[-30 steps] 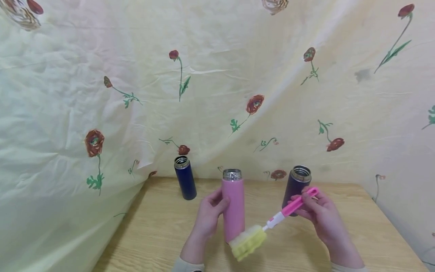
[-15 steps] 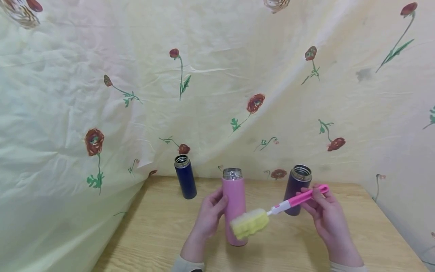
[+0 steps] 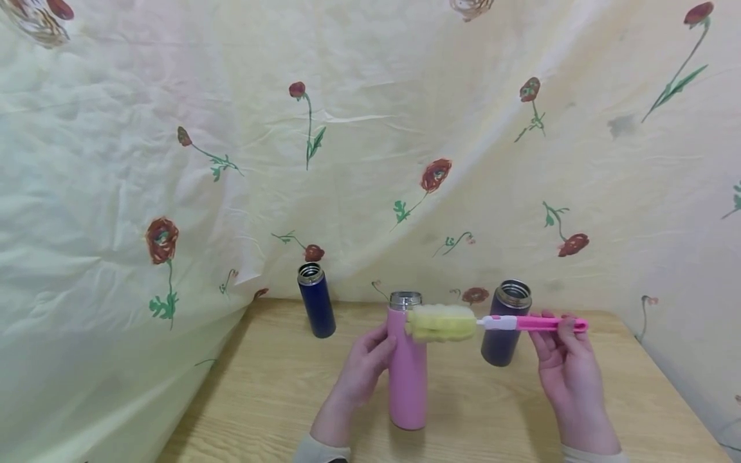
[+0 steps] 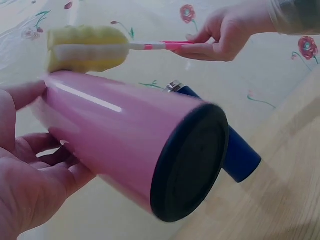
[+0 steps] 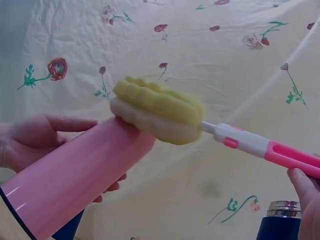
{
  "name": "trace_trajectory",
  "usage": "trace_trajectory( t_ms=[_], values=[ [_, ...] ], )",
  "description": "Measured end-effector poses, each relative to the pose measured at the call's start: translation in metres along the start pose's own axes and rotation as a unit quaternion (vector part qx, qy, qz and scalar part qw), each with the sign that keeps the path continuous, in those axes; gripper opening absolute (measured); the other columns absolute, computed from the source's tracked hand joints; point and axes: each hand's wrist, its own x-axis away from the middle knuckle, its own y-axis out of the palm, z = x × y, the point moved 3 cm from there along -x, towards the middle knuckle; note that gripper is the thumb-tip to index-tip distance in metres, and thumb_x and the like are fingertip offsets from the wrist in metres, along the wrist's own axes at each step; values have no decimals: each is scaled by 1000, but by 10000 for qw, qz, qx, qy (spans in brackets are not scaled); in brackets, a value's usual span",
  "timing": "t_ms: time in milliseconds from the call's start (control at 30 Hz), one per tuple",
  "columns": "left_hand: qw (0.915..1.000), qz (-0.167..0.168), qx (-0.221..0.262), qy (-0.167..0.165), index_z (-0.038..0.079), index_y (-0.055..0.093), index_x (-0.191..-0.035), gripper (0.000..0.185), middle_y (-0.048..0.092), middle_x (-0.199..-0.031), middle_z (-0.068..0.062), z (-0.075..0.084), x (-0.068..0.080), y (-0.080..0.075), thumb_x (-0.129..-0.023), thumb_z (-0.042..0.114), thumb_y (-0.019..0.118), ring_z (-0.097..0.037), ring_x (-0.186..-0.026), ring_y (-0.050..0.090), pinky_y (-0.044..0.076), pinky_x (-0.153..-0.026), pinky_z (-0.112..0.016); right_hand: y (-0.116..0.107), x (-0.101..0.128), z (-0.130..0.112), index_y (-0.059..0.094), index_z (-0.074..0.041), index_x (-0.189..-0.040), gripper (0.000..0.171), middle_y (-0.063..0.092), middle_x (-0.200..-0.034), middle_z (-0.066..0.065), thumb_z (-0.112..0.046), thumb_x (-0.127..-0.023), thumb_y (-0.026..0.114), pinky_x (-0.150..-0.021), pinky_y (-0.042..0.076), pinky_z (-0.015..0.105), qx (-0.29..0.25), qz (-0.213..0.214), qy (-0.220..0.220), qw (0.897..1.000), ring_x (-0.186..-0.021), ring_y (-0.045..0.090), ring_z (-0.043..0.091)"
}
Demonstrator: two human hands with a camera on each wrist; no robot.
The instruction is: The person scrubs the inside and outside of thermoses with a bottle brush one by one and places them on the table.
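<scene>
Flowered cloth point(image 3: 243, 77): is hanging in creases behind the wooden table point(image 3: 260, 399).
Sponge brush point(image 3: 499, 323): is stretching almost level, its yellow-and-white sponge head point(image 3: 442, 326) now reaching neck height on the pink bottle point(image 3: 408, 386).
Bottle mouth: is facing up, uncovered in the head view; the sponge is staying outside it, so I judge the inside is not being worked at this moment.
Sponge and bottle wall: are overlapping in every view; whether they are touching I cannot tell.
Left hand point(image 3: 361, 368): is gripping the pink bottle, thumb and fingers on opposite sides, and holding it above the table, its black base showing in the left wrist view.
Right hand point(image 3: 570, 376): is pinching the pink handle between thumb and fingers.
Since a second ago: the sponge is sitting higher, up from the bottle's foot; the handle is no longer slanting; the pink bottle is appearing slightly further right.
Dark bottles: the navy one at left point(image 3: 318, 307) and the dark one at right point(image 3: 501, 344) are standing in place, both lidless.
</scene>
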Motion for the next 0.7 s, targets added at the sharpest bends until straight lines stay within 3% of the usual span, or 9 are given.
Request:
trace_trajectory(
  t_ms=[267, 533, 700],
  values=[
    [9983, 417, -384, -127, -7, 42, -158, 72, 48, -161, -23, -1, -1, 3, -99, 14, 76, -39, -149, 44, 38, -123, -52, 3, 1, 2, 58, -2, -109, 10, 72, -108, 22, -9, -110, 51, -100, 57, 43, 21, 257, -95, 9996, -104, 77, 35],
    [9967, 635, -507, -53, -2, 55, -152, 65, 63, -137, -16, 1, -1, 0, -93, 7, 81, -31, -123, 65, 55, -107, -40, 4, 3, -4, 57, -3, -112, 6, 71, -111, 20, -7, -108, 56, -103, 55, 42, -24, 461, -138, 9988, -109, 76, 34],
    [9977, 455, -492, 102, -1, 52, -154, 66, 65, -140, -18, 3, 0, 0, -95, 8, 79, -28, -128, 60, 54, -108, -38, 5, 3, -4, 58, -3, -109, 5, 71, -110, 20, -7, -109, 55, -104, 54, 41, -62, 473, -110, 9988, -108, 76, 34]
  ],
)
